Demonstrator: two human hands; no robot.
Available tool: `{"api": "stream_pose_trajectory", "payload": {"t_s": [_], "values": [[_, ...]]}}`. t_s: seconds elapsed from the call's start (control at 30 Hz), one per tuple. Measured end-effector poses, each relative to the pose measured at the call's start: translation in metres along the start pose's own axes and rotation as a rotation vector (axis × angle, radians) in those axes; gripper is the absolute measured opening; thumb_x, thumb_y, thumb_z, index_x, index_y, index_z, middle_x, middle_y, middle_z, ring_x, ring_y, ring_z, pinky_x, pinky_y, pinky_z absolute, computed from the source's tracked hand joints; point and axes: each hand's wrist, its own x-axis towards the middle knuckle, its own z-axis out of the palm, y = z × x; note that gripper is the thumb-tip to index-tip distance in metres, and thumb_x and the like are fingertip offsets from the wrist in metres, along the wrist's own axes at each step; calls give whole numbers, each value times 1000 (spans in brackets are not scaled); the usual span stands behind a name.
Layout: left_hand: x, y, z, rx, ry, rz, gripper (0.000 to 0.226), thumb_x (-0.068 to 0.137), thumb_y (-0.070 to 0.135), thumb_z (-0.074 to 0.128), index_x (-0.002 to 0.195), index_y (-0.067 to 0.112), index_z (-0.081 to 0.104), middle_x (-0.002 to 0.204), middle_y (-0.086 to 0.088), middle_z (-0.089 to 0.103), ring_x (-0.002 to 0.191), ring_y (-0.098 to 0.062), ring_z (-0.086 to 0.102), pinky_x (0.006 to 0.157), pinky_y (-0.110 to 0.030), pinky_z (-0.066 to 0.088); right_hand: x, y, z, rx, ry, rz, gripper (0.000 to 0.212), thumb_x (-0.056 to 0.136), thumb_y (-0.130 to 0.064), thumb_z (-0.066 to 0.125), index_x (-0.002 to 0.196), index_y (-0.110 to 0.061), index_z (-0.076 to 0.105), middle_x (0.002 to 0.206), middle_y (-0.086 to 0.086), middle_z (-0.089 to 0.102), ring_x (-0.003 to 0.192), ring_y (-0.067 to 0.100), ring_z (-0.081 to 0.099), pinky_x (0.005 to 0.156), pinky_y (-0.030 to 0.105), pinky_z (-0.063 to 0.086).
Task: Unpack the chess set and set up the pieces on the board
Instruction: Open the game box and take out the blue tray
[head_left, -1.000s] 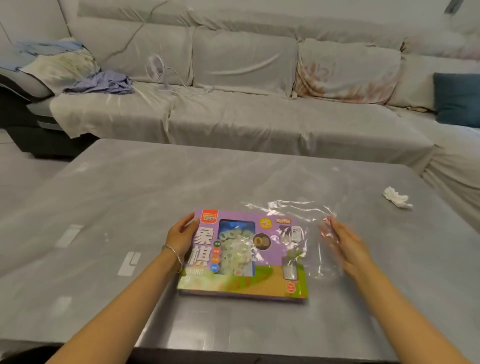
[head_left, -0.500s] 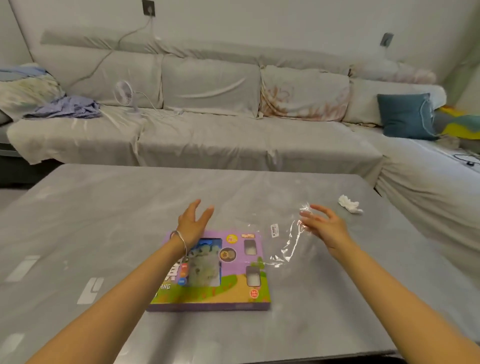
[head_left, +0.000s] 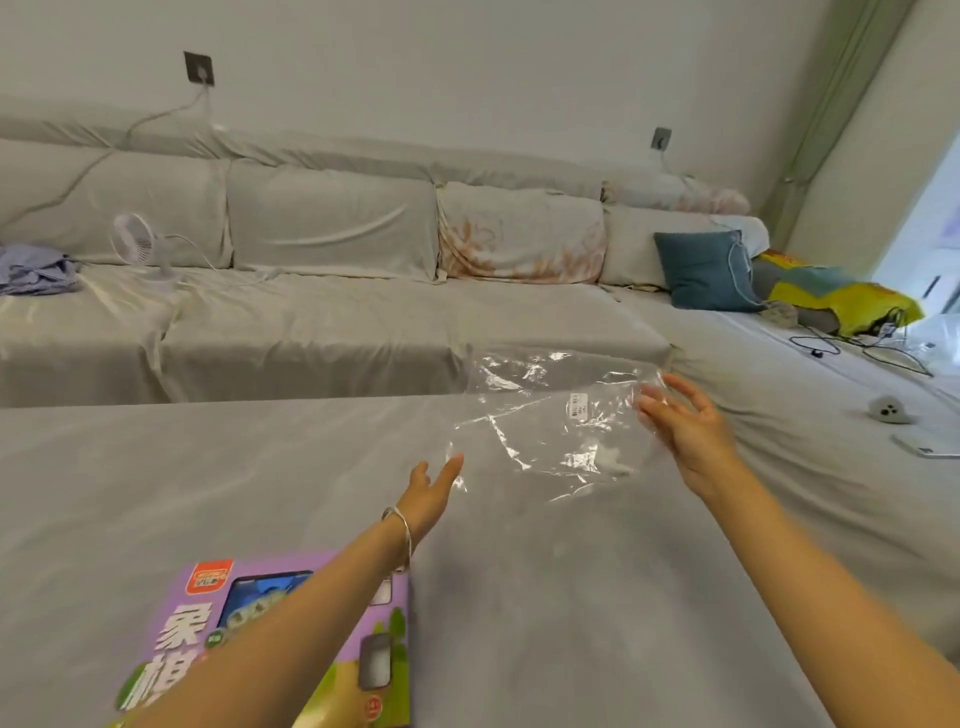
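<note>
The camera sits on the person's head and looks forward and a little down, across the grey table to the long sofa and the wall. The left hand and right hand reach out close below it. The purple box is cut off at the bottom edge.

A home living room is showing: a long sofa draped in pale grey cloth is running beyond the left hand and bending round past the right hand. A small white desk fan is standing on its seat, far to the left of the left hand, and a square teal cushion is leaning beyond the right hand.
</note>
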Motion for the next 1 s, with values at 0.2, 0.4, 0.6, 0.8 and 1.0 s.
{"api": "stream_pose_trajectory", "payload": {"t_s": [0.2, 0.4, 0.6, 0.8, 1.0], "values": [[35, 8, 75, -17, -128, 46, 68, 91, 59, 32, 147, 27, 11, 151, 2, 24, 133, -26, 35, 113, -47, 24, 38, 63, -70, 195, 453, 62, 48, 82, 5, 64, 126, -8, 47, 98, 8, 63, 77, 9, 64, 61, 14, 55], [62, -21, 128, 118, -183, 77, 60, 95, 45, 35, 147, 24, 13, 150, 2, 26, 138, -22, 28, 113, -34, 20, 53, 136, -122, 161, 696, 239, 54, 83, 4, 64, 131, -9, 46, 104, 14, 61, 71, 13, 61, 67, 23, 53], [70, -58, 138, 773, -164, 161, 71, 89, 56, 42, 147, 27, 14, 153, -1, 22, 142, -24, 17, 115, -36, 16, 41, 172, -147, -247, 474, 323, 73, 78, 6, 67, 139, -5, 28, 92, 9, 54, 70, 23, 56, 73, 37, 52], [60, -69, 135, 1140, -152, 251, 72, 87, 63, 36, 147, 30, 12, 156, 2, 7, 143, -23, 7, 115, -36, 7, 22, 166, -146, -579, 451, 148, 89, 71, -16, 80, 140, -5, 26, 126, 10, 40, 95, 25, 51, 81, 25, 39], [37, -64, 112, 1092, -148, 272, 75, 87, 61, 40, 147, 25, 14, 156, 0, 12, 143, -23, 10, 116, -36, 11, -23, 164, -121, -779, 342, -75, 86, 69, -15, 81, 140, -4, 33, 147, 15, 25, 138, 27, 26, 110, 28, 22]]}}
